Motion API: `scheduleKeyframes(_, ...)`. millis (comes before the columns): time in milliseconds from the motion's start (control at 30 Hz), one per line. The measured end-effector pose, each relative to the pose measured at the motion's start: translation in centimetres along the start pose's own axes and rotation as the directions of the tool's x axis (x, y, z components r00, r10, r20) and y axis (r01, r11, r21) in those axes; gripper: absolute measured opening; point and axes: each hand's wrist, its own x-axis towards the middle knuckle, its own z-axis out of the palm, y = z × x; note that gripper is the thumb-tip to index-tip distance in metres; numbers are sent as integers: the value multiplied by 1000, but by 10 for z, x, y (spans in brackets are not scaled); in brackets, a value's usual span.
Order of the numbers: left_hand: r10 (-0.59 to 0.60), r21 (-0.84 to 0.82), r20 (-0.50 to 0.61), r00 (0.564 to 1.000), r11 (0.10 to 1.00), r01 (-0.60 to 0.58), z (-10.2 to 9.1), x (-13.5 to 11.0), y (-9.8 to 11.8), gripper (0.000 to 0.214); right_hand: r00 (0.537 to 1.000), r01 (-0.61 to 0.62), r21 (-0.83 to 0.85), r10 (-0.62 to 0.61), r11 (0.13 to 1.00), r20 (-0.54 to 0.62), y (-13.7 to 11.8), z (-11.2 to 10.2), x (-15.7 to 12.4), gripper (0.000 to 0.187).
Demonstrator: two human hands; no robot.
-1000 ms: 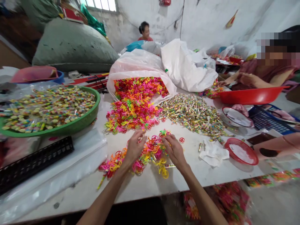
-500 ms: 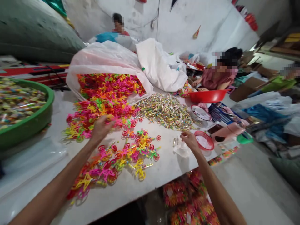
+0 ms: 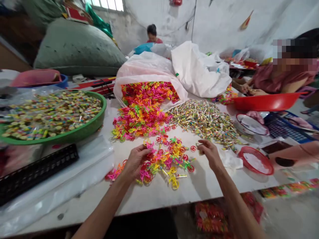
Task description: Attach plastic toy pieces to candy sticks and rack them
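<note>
My left hand (image 3: 138,160) is closed in a pinch on a pink plastic toy piece (image 3: 150,147), at the left side of a loose pile of bright plastic pieces with round, wheel-like ends (image 3: 171,167). To the right of that pile, my right hand (image 3: 210,153) is also closed, thumb and fingertips together on what looks like a small clear tube (image 3: 198,145), mostly hidden by the fingers. Behind it lies a heap of small candy-filled tubes (image 3: 206,119). A larger heap of plastic pieces (image 3: 142,119) spills from a white sack (image 3: 147,66).
On the left stand a green basin (image 3: 99,122) full of tubes and a black slotted tray (image 3: 42,167) on clear plastic sheets (image 3: 82,186). A red basket (image 3: 267,169) and red basin (image 3: 269,102) are at right, near a co-worker (image 3: 276,74). Another person sits behind the sacks.
The view has swung left. My left hand has come from the large heap to the loose pile with a pink piece. My right hand has moved left, away from the white wrapping.
</note>
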Motion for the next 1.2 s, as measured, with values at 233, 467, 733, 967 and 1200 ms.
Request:
scheduleKeyframes(233,79,271,130,988,956,-112,14,-21,-14,14,900,-174,532,-85,828,427,-81,49,-55,22)
scheduleKeyframes(467,151,410,159,976,889,-205,15,-27,-12,44,830,113,330,-271,937,487,-95,62,-60,17)
scheduleKeyframes(733,108,195,149,983,971,-136,13,-31,-12,42,812,-215,462,-105,860,574,-73,57,-66,16)
scheduleKeyframes(967,26,133,254,967,989,-62,14,-30,-20,43,758,-380,573,-111,726,643,-58,63,-67,12)
scheduleKeyframes(1200,-100,60,253,962,994,88,14,-27,-28,44,736,-449,611,-118,652,667,-47,66,-70,14)
